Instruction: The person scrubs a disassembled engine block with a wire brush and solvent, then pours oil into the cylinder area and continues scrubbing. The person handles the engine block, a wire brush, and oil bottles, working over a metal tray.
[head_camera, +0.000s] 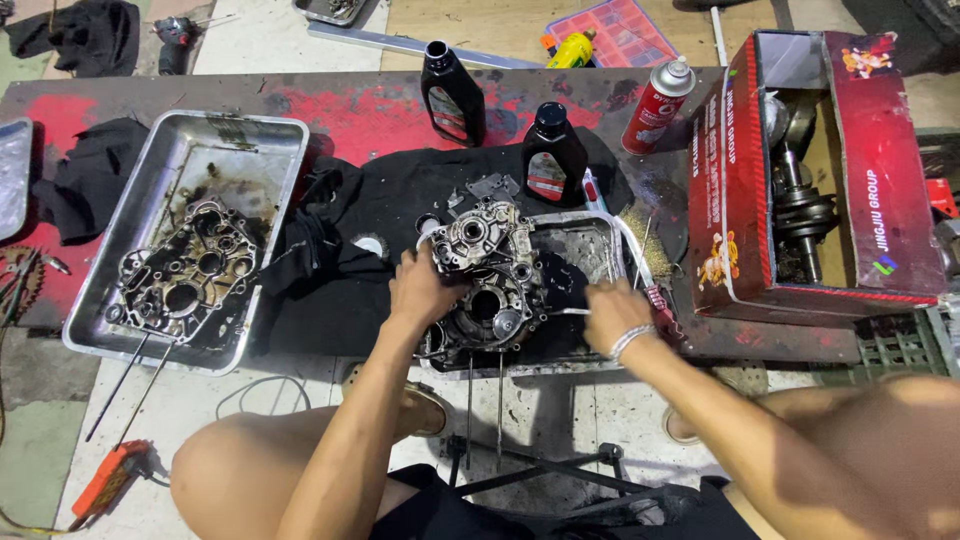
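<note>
A greasy metal engine crankcase half (490, 275) sits tilted in a dirty metal tray (600, 235) on a low bench. My left hand (420, 290) grips the case's left edge. My right hand (612, 312), with a beaded bracelet on the wrist, holds a thin white tool or brush handle (568, 312) pointing at the case's right side. A clear hose (632, 245) curves over the tray just beyond that hand.
A second crankcase half (190, 280) lies in a large steel tray (250, 125) at left. Two black oil bottles (452, 95) (553, 155) and a red spray can (657, 105) stand behind. A red carton (740, 190) holding a crankshaft (800, 210) is at right. Black rags (340, 240) cover the bench.
</note>
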